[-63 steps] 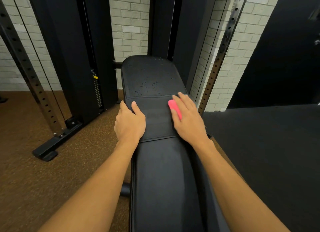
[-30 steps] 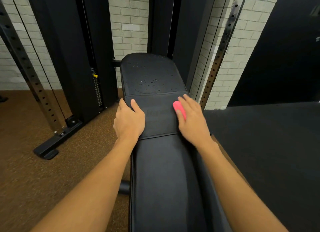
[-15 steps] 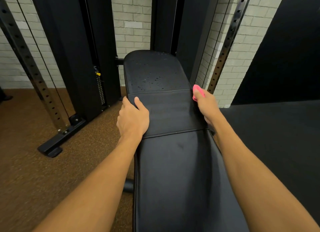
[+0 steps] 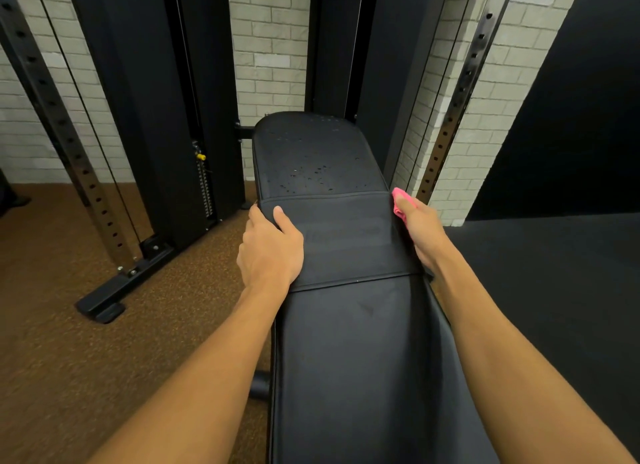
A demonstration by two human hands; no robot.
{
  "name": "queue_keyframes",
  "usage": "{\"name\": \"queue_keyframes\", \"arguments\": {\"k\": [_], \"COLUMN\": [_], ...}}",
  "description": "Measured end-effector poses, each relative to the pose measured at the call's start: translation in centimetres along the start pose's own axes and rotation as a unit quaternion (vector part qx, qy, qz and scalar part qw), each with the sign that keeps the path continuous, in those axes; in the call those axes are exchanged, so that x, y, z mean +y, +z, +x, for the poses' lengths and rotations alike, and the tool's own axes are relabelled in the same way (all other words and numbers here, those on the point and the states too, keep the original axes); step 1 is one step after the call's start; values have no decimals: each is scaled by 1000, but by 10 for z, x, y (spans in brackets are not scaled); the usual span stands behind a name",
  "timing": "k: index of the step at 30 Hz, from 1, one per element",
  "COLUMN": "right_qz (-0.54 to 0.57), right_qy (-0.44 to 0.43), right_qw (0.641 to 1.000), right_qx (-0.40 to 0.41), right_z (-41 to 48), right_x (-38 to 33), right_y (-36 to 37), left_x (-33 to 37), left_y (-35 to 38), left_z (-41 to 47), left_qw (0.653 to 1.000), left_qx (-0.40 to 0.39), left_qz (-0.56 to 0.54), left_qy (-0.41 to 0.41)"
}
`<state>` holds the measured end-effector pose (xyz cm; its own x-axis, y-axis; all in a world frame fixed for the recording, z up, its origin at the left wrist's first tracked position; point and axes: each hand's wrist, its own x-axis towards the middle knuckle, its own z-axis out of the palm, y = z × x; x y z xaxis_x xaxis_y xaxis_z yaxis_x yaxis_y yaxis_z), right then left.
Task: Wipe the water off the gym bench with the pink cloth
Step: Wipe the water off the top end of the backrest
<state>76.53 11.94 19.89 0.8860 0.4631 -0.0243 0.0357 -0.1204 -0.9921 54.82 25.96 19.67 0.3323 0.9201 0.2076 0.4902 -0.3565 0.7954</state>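
I see two bare forearms (image 4: 207,377) reach forward, one on each side of the black bench (image 4: 349,359), which runs away from me down the middle of the view. Its near pad looks dry, as far as I can tell. Further on, a flat dark band (image 4: 346,242) lies across the bench. The left hand (image 4: 268,252) grips the left edge of the bench at this band: the thumb rests on top and the fingers (image 4: 254,219) are curled over the side. The right hand (image 4: 422,231) is at the right edge, opposite the left one, and its fingers are clenched round the pink cloth (image 4: 397,204). The cloth is bunched up and only a small part shows above the hand. It sits just by the far right corner of the band, and I cannot tell if it touches the bench. Beyond the band, on the far pad, lie many small drops of water (image 4: 311,178), most of them near the band and a few at the far end. On the left the floor (image 4: 86,342) is brown and speckled, and on the right there is a dark mat (image 4: 554,308). Behind the bench stands a black machine (image 4: 138,100) with a weight stack (image 4: 205,186) and a yellow pin (image 4: 201,157). Steel uprights (image 4: 457,96) with holes stand on both sides. At the very back is a wall (image 4: 270,48) of pale bricks.
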Motion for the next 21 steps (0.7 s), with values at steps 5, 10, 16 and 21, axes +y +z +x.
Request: {"name": "queue_keyframes", "arguments": {"k": [5,10,16,21], "right_qz": [-126,-267,-371,-401], "right_qy": [-27,-122,-223,-227], "right_qw": [991,954,894,881], "right_qx": [31,62,112,108], "right_z": [-25,-21,-57,-79], "right_x": [7,-26,4,4], "right_y": [-7,19,33,40], "left_x": [1,2,6,6], "left_y": [-2,-2,-5,-5], "left_z": [-2,-2,-5,-7], "left_qw": [1000,1000,1000,999], "left_qx": [-4,0,1,-7], "left_qz": [6,10,25,27], "left_qy": [0,-1,7,40]}}
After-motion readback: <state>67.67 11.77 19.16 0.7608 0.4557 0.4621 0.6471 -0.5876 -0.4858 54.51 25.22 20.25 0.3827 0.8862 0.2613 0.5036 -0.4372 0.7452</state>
